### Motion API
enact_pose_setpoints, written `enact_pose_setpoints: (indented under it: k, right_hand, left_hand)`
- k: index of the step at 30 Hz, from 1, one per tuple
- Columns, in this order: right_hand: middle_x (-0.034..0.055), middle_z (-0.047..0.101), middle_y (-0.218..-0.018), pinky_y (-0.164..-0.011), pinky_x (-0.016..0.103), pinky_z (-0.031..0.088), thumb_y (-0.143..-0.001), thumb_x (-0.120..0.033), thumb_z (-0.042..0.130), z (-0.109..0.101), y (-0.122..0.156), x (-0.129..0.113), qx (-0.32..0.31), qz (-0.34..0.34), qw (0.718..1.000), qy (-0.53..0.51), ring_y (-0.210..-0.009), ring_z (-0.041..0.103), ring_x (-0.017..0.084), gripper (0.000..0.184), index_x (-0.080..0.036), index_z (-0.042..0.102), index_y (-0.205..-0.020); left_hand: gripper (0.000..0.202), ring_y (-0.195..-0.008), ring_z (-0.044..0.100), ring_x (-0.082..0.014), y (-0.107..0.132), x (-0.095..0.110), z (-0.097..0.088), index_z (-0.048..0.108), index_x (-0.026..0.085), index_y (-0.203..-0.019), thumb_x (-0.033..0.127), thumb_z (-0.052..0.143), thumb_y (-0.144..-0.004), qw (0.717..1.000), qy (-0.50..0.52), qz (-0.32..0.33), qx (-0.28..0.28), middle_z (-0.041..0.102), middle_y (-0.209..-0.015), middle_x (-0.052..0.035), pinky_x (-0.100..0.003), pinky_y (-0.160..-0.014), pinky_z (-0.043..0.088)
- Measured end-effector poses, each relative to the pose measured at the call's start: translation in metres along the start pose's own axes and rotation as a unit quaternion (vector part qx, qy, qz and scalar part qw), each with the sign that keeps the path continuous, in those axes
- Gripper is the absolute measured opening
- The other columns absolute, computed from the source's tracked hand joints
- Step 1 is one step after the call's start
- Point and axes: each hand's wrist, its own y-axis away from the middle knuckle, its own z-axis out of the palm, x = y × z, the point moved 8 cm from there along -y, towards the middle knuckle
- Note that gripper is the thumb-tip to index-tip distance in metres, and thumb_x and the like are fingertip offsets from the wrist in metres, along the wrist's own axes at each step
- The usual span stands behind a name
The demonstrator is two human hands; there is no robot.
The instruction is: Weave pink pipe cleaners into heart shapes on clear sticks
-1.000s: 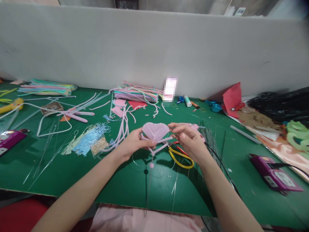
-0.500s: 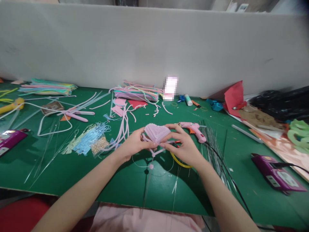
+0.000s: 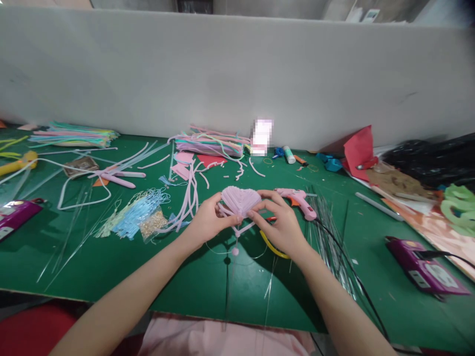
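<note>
Between my two hands is a lilac heart-shaped piece made of pipe cleaners, its ribs meeting along a middle line. My left hand grips its left side, thumb laid across the lower part. On the other side my right hand pinches the right edge with thumb and fingers. Below the heart hang a lilac pipe-cleaner strip, a small pink ball and a thin wire stem reaching toward my lap. Yellow-handled pliers lie partly hidden under my right hand.
A pink glue gun with a black cord lies right of my hands, beside many thin wires. Blue tassels and a bag of beads sit to the left. Pipe-cleaner bundles line the grey partition.
The heart and both hands have shifted very slightly; the heart's face is tilted a little more toward me. The grip of both hands stays on it.
</note>
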Motion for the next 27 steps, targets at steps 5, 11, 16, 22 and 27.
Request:
enact_pose_setpoints:
  k: [5, 11, 16, 22, 27]
  right_hand:
    - [0.0054, 0.057, -0.113, -0.072, 0.033, 0.053, -0.073, -0.036, 0.072, 0.003, 0.003, 0.020, 0.070, 0.140, 0.963, -0.218, -0.095, 0.062, 0.020, 0.031, -0.025, 0.053, -0.095]
    - [0.0004, 0.064, -0.075, -0.056, 0.022, 0.047, -0.067, -0.044, 0.077, 0.049, 0.017, 0.031, -0.055, 0.323, 0.843, -0.426, -0.063, 0.059, 0.011, 0.040, -0.018, 0.060, -0.092]
    - [0.0021, 0.066, -0.066, -0.055, 0.024, 0.045, -0.066, -0.044, 0.077, 0.046, 0.013, 0.032, -0.043, 0.280, 0.892, -0.353, -0.057, 0.056, 0.011, 0.030, -0.016, 0.069, -0.072]
    - [0.0019, 0.066, -0.064, -0.055, 0.024, 0.045, -0.063, -0.044, 0.079, 0.035, 0.013, 0.041, -0.007, 0.306, 0.883, -0.355, -0.056, 0.057, 0.011, 0.029, -0.017, 0.069, -0.067]
    - [0.0042, 0.069, -0.067, -0.054, 0.023, 0.044, -0.064, -0.043, 0.078, 0.042, 0.015, 0.040, -0.062, 0.318, 0.876, -0.357, -0.061, 0.060, 0.013, 0.029, -0.015, 0.071, -0.070]
  left_hand:
    - [0.050, -0.084, 0.067, -0.0211, 0.000, 0.002, -0.002, 0.058, 0.016, -0.112, 0.030, 0.078, -0.069, 1.000, 0.019, 0.009, 0.014, 0.071, -0.099, -0.0082, -0.034, -0.077, 0.053]
    - [0.041, -0.080, 0.064, -0.0188, 0.001, 0.008, -0.005, 0.060, 0.015, -0.106, 0.038, 0.072, -0.074, 0.998, 0.020, 0.021, 0.049, 0.070, -0.094, -0.0065, -0.029, -0.069, 0.052]
    - [0.037, -0.067, 0.058, -0.0148, 0.001, 0.008, -0.003, 0.059, 0.016, -0.091, 0.052, 0.057, -0.083, 0.998, 0.006, 0.013, 0.057, 0.062, -0.077, -0.0012, -0.026, -0.059, 0.051]
    - [0.033, -0.068, 0.057, -0.0139, -0.001, 0.008, -0.014, 0.059, 0.016, -0.081, 0.049, 0.058, -0.082, 0.997, -0.040, -0.001, 0.063, 0.058, -0.069, 0.0001, -0.022, -0.057, 0.047]
    - [0.029, -0.065, 0.055, -0.0125, -0.001, 0.017, -0.020, 0.058, 0.017, -0.076, 0.043, 0.070, -0.074, 0.996, -0.057, 0.037, 0.060, 0.057, -0.068, 0.0021, -0.022, -0.058, 0.047]
